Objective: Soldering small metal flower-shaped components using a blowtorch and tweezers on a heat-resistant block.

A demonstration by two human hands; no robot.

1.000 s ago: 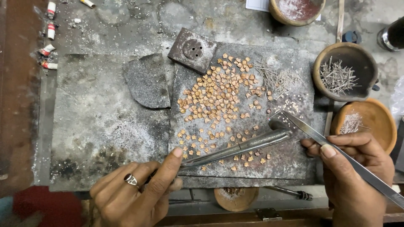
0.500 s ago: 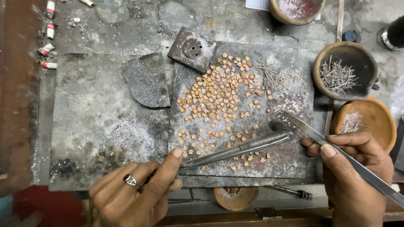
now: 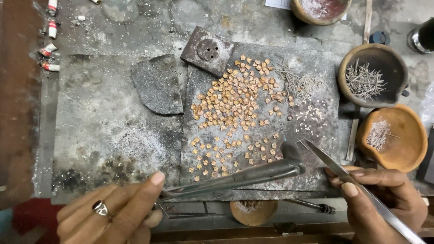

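Note:
My left hand [image 3: 115,214], a ring on one finger, grips a long metal tube [image 3: 235,178] that points right across the front of the dark slab [image 3: 316,135]. In my right hand [image 3: 384,203] are long steel tweezers [image 3: 334,165]; their tips rest near the tube's end. Several small copper-coloured pieces [image 3: 235,104] lie spread over the slab, denser at the top, sparser near the tube. Thin wire bits [image 3: 296,83] and tiny pale specks [image 3: 312,117] lie to their right.
A square block with holes [image 3: 207,50] and a broken grey slab piece [image 3: 158,86] lie at the left. Clay bowls at the right hold wire bits [image 3: 373,81], [image 3: 392,138]; another bowl [image 3: 320,10] sits at the top. Cigarette ends [image 3: 49,47] lie far left. A small round dish [image 3: 253,211] sits below the slab.
The view has shifted slightly. The tube's end and the tweezers' tips have moved down a little toward the slab's front edge. Both hands keep their grips.

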